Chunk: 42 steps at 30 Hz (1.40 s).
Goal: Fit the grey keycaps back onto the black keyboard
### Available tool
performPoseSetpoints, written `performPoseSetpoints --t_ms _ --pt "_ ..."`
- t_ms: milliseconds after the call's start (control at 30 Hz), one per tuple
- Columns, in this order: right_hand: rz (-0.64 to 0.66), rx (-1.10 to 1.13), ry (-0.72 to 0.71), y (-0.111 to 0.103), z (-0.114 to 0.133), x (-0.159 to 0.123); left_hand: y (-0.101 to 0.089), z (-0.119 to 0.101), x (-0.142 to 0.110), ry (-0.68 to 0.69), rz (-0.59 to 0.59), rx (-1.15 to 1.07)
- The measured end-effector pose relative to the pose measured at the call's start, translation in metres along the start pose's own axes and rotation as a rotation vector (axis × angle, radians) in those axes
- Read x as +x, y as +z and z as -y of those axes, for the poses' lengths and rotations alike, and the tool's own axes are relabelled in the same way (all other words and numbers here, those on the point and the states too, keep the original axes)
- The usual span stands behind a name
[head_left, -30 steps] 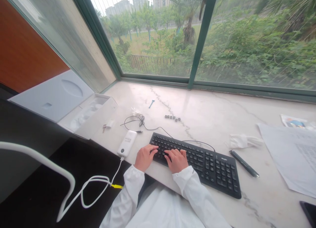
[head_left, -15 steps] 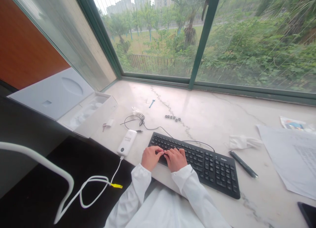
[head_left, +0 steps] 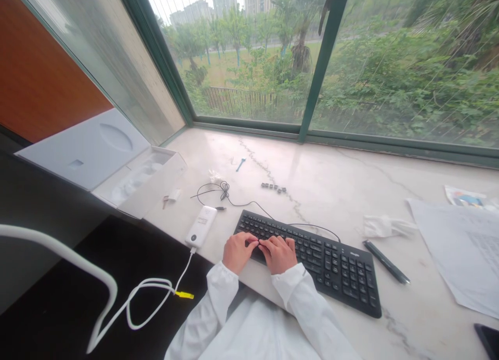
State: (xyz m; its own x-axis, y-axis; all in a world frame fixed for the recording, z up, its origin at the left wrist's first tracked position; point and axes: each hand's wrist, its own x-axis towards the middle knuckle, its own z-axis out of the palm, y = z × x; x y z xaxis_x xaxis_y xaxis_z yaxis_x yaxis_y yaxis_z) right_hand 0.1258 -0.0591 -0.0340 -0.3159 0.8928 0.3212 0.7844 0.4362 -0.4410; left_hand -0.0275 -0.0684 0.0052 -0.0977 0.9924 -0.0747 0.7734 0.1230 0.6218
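Observation:
A black full-size keyboard [head_left: 327, 261] lies at a slant along the front edge of the marble-patterned counter. Over its left half, my left hand [head_left: 238, 253] is closed, thumb and forefinger pinched together. My right hand [head_left: 279, 254] meets it there, fingers bent and tips drawn together just above the keys. Whatever sits between the fingertips is too small and covered to make out. Behind the keyboard, several loose dark keycaps [head_left: 274, 187] lie in a short row. Farther back is a small blue tool [head_left: 240, 165].
Left of the keyboard lie a white power bank [head_left: 201, 227] with a white cable, a coiled black cord [head_left: 224, 190] and an open white box [head_left: 144, 180]. To the right are a black pen [head_left: 385, 261], a crumpled white wrapper [head_left: 384, 227], paper sheets [head_left: 452, 245] and a dark phone-like corner [head_left: 487, 339].
Both hands stay at the same spot on the keyboard, with only very slight finger movement. The whole view has shifted a little; nothing else has visibly moved.

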Motion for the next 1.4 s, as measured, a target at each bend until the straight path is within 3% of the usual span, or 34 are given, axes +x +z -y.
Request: performPoseSetpoints --t_ms 267,733,1400 --pt "-0.012 0.008 -0.004 0.001 -0.001 -0.002 0.0 0.001 0.0 -0.01 -0.01 0.003" --pt "-0.039 0.051 -0.018 0.003 -0.005 -0.003 0.0 -0.007 -0.004 -0.19 0.021 0.15" --pt "-0.094 0.13 -0.014 0.011 -0.009 -0.005 -0.001 -0.013 -0.007 -0.246 0.02 0.131"
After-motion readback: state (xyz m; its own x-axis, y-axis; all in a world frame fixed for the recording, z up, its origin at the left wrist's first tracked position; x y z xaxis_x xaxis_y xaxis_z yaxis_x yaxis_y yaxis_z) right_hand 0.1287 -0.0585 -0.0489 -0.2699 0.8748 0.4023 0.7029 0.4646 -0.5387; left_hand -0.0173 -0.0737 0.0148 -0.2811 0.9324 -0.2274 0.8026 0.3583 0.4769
